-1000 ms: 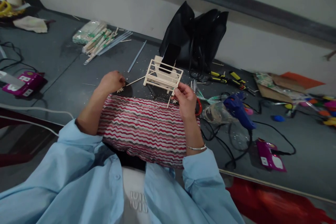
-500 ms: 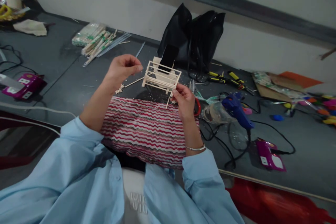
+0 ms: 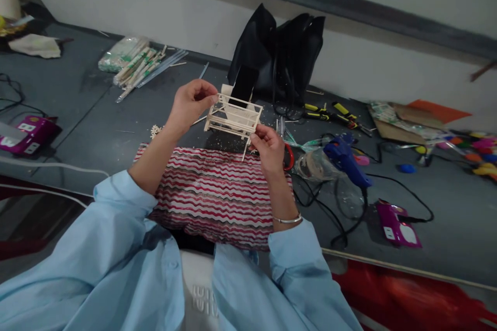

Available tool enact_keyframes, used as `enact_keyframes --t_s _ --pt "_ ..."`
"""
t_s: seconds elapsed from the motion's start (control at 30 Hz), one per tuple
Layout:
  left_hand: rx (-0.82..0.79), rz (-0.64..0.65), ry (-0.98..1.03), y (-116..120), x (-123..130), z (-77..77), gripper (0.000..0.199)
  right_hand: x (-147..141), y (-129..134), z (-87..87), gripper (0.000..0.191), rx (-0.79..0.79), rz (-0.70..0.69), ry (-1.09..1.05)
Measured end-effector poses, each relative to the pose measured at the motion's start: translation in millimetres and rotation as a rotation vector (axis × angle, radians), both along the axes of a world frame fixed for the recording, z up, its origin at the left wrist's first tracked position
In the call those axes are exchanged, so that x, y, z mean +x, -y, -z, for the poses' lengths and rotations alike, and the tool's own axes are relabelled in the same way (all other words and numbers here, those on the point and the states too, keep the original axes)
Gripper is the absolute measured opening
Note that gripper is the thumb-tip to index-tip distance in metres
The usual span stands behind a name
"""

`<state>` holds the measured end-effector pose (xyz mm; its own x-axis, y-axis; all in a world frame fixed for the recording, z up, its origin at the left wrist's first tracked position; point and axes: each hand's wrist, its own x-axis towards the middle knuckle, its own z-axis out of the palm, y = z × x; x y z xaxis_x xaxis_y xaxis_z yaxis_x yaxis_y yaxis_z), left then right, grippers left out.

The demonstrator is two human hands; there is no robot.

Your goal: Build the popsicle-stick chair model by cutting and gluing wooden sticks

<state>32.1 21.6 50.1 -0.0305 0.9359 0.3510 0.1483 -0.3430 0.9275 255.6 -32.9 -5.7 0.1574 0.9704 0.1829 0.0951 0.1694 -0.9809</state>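
Observation:
A small bench-like frame of thin pale wooden sticks (image 3: 234,123) is held tilted above the far edge of the striped cloth. My right hand (image 3: 268,149) pinches its lower right corner between thumb and fingers. At the upper left corner, my left hand (image 3: 194,104) has thumb and fingertips closed on the end of the top rail. A loose-looking stick (image 3: 244,152) points down beside my right fingertips; whether it is joined to the frame I cannot tell. Behind the frame leans a black phone (image 3: 244,83).
Right of my hand lie red-handled scissors (image 3: 289,156), partly hidden, and a blue glue gun (image 3: 345,158) with its cord. Black bag (image 3: 279,57) and yellow-black pliers (image 3: 316,111) stand behind. Bagged sticks (image 3: 135,64) lie back left; a purple box (image 3: 398,225) sits right.
My left hand has moved right and closed on the frame's upper left corner, from which it was apart before. My right hand keeps its grip. The view has shifted slightly.

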Motion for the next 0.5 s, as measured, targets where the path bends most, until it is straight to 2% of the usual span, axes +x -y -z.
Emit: enact_keyframes --t_s 0.2,0.5 --pt "-0.016 0.005 0.066 6 4 12.6 0.008 0 0 -1.6 0.034 -0.011 0.003 -0.009" --pt "0.179 -0.064 0.168 2 9 23.6 0.006 3 -1 4.7 0.032 0.032 -0.015 0.084"
